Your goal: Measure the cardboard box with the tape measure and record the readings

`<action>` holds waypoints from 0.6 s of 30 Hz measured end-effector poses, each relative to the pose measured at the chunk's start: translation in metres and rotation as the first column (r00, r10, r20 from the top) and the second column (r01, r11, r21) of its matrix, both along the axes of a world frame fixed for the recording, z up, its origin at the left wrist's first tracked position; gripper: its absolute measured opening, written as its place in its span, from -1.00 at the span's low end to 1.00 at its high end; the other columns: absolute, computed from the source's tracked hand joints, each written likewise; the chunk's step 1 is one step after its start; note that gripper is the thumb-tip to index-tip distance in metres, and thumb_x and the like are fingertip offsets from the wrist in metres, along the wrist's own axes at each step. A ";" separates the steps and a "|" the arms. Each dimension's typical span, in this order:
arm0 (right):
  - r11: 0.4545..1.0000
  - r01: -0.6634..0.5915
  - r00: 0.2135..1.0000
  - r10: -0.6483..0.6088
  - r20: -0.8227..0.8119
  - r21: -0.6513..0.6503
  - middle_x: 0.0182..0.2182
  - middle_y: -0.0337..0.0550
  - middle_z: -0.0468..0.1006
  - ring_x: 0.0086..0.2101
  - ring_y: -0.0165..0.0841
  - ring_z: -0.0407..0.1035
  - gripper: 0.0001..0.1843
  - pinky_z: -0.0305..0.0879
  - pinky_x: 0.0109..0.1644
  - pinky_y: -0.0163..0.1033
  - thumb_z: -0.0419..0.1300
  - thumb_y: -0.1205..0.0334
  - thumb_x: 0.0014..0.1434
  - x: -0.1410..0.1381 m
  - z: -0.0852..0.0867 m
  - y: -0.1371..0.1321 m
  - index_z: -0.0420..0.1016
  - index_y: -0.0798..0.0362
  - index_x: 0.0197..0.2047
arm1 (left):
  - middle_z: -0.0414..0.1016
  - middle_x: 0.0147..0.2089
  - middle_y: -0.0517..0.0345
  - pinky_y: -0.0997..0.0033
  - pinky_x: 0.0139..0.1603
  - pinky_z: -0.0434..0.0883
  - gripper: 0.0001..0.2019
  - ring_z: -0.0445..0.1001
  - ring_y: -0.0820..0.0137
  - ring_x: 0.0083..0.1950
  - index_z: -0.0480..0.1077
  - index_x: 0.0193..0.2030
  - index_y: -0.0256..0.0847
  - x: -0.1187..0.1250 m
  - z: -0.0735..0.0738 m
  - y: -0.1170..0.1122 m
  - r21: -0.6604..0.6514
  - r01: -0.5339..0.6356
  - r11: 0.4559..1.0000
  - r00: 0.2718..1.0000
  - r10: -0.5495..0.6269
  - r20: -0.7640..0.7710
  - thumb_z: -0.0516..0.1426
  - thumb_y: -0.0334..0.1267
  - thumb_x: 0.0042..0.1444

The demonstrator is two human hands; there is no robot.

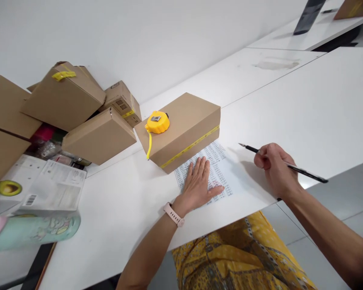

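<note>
A thin white printed paper sheet (230, 171), light and floppy, judged best pinned flat, is being pressed onto the white counter (115, 209) by the left hand (199, 183), grip spread apart, while a slim black pen (308, 173) is being pinched mid-barrel in the right hand (275, 169) grip.

wall (139, 32): plain white | tables (290, 100): white, pushed together | floor (335, 193): grey tiles

At centre frame our left hand (199, 183) presses flat on a printed sheet (213, 171). Our right hand (275, 169) grips a black pen (286, 164) to its right. Just above, a yellow tape measure (157, 122) sits on a cardboard box (181, 129).
</note>
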State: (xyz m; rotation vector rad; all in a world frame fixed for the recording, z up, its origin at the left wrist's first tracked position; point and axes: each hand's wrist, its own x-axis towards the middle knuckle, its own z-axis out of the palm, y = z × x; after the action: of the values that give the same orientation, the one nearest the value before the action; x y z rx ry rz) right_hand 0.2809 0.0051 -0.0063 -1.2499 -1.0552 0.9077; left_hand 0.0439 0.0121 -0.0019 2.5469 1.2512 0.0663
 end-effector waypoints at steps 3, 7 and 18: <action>0.989 -0.127 0.971 0.108 -0.211 -0.079 -0.47 -0.18 0.49 -0.39 -0.25 0.41 -0.50 0.38 -0.25 -0.08 -0.01 -0.33 0.24 -0.008 0.011 0.006 0.43 -0.08 -0.18 | -0.30 0.51 -0.39 -0.11 0.48 -0.28 -0.11 -0.40 0.08 0.53 -0.20 0.45 -0.53 0.012 -0.001 0.003 0.029 -0.047 0.998 0.999 0.047 0.012 -0.03 0.19 0.27; 0.925 -0.325 0.942 0.299 -0.152 -0.194 -0.21 -0.08 0.59 -0.22 -0.24 0.47 -0.52 0.39 -0.17 -0.13 0.29 -0.19 0.10 -0.017 0.015 0.018 0.51 -0.02 -0.07 | -0.25 0.50 -0.42 -0.11 0.48 -0.24 -0.11 -0.35 0.05 0.53 -0.15 0.44 -0.57 0.018 0.001 0.002 0.034 -0.064 0.997 0.997 0.063 0.048 -0.01 0.18 0.27; 0.905 -0.407 0.854 0.426 0.298 -0.128 -0.38 -0.19 0.44 -0.45 -0.39 0.26 -0.60 0.22 -0.36 -0.23 0.14 -0.17 0.23 -0.021 -0.006 0.050 0.42 0.03 -0.25 | -0.19 0.52 -0.27 -0.17 0.46 -0.16 -0.33 -0.33 0.03 0.53 0.12 0.37 -0.21 0.015 0.003 0.000 0.024 -0.075 0.997 0.988 0.071 0.139 0.10 0.11 0.24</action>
State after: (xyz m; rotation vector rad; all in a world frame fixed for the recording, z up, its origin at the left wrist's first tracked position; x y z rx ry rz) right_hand 0.2596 0.0555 -0.0119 -1.2674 -1.6149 1.0915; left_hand 0.0589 0.0118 0.0011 2.4726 1.2985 0.2736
